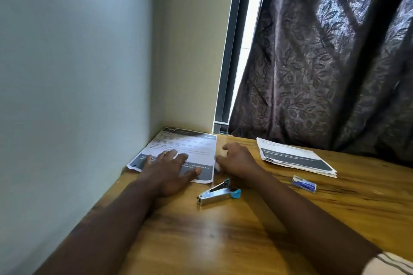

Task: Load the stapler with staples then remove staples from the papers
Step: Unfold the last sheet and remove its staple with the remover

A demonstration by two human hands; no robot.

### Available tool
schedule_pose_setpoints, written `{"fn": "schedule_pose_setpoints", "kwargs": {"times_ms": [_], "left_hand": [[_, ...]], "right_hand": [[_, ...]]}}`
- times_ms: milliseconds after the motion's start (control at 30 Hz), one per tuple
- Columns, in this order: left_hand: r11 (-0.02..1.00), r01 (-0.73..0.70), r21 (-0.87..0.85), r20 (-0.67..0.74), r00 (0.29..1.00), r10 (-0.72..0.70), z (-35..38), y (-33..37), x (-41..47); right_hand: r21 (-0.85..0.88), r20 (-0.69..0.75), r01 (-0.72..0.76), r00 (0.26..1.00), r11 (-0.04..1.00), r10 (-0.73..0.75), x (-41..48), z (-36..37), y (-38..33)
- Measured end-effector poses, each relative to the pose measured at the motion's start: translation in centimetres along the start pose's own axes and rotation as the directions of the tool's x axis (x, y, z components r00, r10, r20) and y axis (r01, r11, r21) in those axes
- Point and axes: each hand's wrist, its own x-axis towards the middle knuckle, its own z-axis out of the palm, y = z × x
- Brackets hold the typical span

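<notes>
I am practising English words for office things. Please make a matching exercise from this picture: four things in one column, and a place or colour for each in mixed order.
Things:
1. stapler
2. staple box
3. paper stack
4. left hand

Descriptions:
A. beside the curtain
B. flat on the sheet
C. silver with blue ends
D. small, blue and white

Pairs: 1-C, 2-D, 3-A, 4-B.

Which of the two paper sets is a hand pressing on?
The set by the wall: the left hand lies flat on it. The stack near the curtain is untouched.
</notes>
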Motion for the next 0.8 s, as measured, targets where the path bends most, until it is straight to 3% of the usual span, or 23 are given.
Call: {"fn": "schedule_pose_setpoints", "kwargs": {"times_ms": [133,200,367,633,800], "left_hand": [[0.999,-0.001,-0.045,-0.010,1.000,0.001,0.1,0.0,0.2],[0.998,0.003,-0.060,-0.012,1.000,-0.003,-0.1,0.0,0.3],[0.999,0.009,-0.040,-0.003,1.000,-0.009,-0.5,0.7,0.2],[0.997,0.047,-0.067,-0.061,0.997,-0.051,-1.1,0.8,0.3],[0.989,0.023,-0.145,-0.287,0.956,-0.064,-1.6,1.0,0.4]], "right_hand": [[-0.339,0.005,0.078,0.997,0.937,-0.081,0.7,1.4,-2.1],[-0.369,0.009,0.076,0.997,0.926,-0.078,1.2,1.9,-2.2],[-0.228,0.040,0.015,0.999,0.974,-0.006,3.0,2.1,-1.8],[0.123,-0.129,-0.013,0.991,0.992,0.028,4.5,2.8,0.0],[0.319,-0.268,0.143,0.962,0.937,-0.056,3.9,1.0,-0.3]]}}
